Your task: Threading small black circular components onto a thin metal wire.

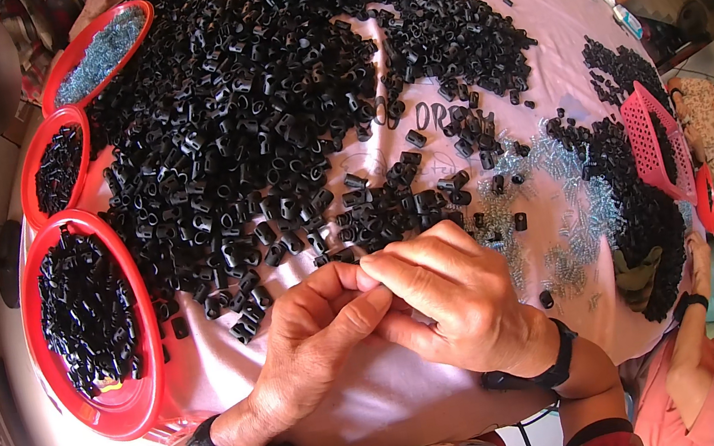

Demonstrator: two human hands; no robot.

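My left hand (306, 340) and my right hand (460, 300) meet over the near middle of the cloth-covered table. Thumbs and fingers of both are pinched together at the tips. Whatever they hold is hidden or too small to make out. Just beyond the fingers lie loose small black hollow plastic pieces (393, 212), part of a large heap (238, 129) that spreads to the far side. To the right of my hands are scattered small shiny metal pieces (573, 187) that look like springs.
Three red basins line the left side: the nearest (121, 421) and the middle (27, 184) contain black pieces, the far one (102, 56) shiny ones. A pink basket (644, 147) stands at the right among more black pieces. A person's forearm (697, 270) reaches in there.
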